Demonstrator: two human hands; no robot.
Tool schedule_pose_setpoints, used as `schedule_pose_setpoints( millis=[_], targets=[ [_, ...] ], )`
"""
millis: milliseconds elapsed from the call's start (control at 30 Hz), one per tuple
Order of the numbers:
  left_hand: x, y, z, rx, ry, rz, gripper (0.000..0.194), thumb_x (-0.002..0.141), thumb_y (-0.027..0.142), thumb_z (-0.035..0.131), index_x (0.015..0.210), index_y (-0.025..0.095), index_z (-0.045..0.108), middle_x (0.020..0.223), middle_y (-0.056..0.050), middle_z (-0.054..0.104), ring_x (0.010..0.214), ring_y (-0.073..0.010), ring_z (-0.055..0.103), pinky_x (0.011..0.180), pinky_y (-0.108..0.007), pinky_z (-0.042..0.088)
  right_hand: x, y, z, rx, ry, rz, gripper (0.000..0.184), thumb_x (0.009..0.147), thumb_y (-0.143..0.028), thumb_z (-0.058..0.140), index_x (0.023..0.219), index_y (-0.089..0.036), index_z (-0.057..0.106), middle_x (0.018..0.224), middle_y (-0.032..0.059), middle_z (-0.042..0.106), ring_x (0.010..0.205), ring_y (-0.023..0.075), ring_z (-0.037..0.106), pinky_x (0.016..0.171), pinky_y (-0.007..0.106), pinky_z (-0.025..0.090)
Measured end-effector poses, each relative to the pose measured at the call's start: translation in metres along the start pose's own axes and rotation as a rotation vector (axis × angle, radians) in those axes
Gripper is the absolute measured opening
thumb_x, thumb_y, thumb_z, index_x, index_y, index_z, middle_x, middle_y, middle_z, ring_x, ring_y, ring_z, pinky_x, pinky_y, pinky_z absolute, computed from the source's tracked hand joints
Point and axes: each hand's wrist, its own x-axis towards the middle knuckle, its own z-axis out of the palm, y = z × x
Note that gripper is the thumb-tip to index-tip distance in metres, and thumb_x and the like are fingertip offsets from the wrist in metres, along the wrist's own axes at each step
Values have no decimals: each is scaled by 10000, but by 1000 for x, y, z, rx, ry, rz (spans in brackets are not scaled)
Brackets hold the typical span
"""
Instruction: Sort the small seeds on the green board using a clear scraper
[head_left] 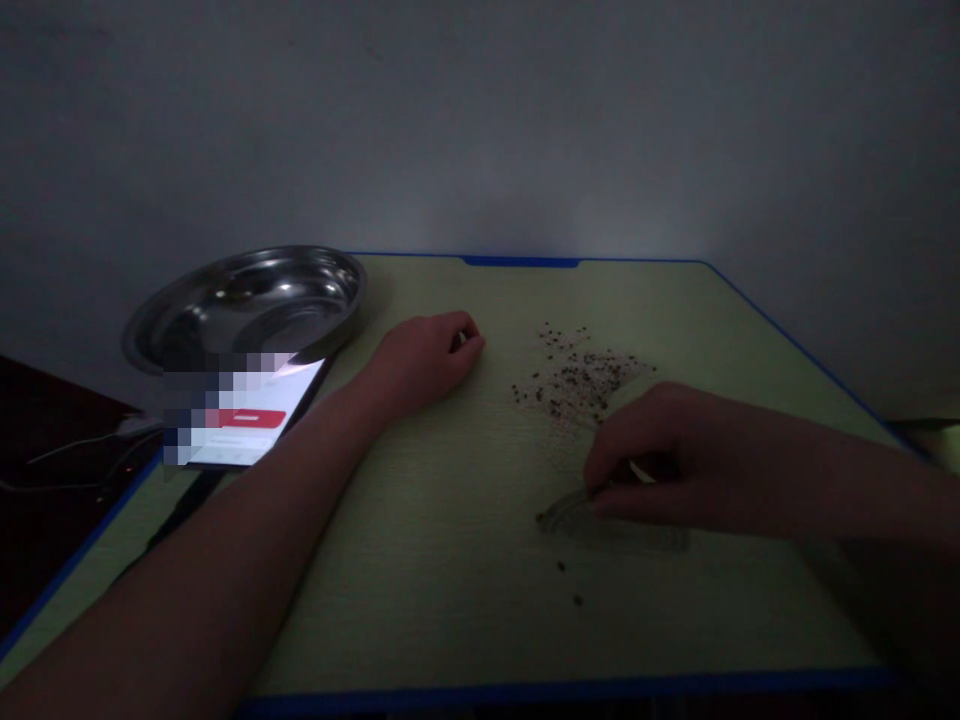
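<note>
My left hand [431,352] rests on the table to the left of a scattered pile, its fingers loosely curled and nothing visible in them. The pile [577,378] mixes small pale grains with dark, bean-like seeds. My right hand [652,455] is at the pile's near right side, thumb and fingers pinched together. Just beneath these fingers is a see-through, curved-rimmed thing [562,510], perhaps a clear dish, partly covered by the hand. Whatever the pinch holds is too small and dark to make out. Two loose dark seeds [569,584] lie nearer the front edge.
A shiny metal basin [247,305] stands at the table's back left. In front of it, a lit phone or tablet screen [255,420] is partly blurred out, beside my left forearm. White cables [82,445] hang off the left. The table [420,600] has a blue edge and meets a wall behind.
</note>
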Motion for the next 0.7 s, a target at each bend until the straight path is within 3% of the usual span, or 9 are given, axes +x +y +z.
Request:
schedule_pose_setpoints(
  millis=[167,400,700],
  targets=[
    [0,1,0,10,-7,2,351,879,416,429,1010,198,670,878,-60,705,720,-185,582,648,-304,376,2,3,5,-31,6,-22,165,862,-380,619,829,-252,717,683,-52,658,604,92,573,557,216,390],
    [-1,0,-1,6,4,10,328,879,404,435,985,195,664,866,-53,702,692,-176,577,614,-294,357,-3,23,-16,-37,-12,86,226,863,-391,591,737,-228,684,612,-55,582,550,98,502,481,213,365],
    [0,-1,1,1,6,8,323,877,399,432,971,197,666,834,-44,696,663,-162,560,595,-286,340,2,8,-4,16,-43,28,146,852,-348,625,795,-243,709,663,-62,636,580,86,548,508,198,391]
  ],
)
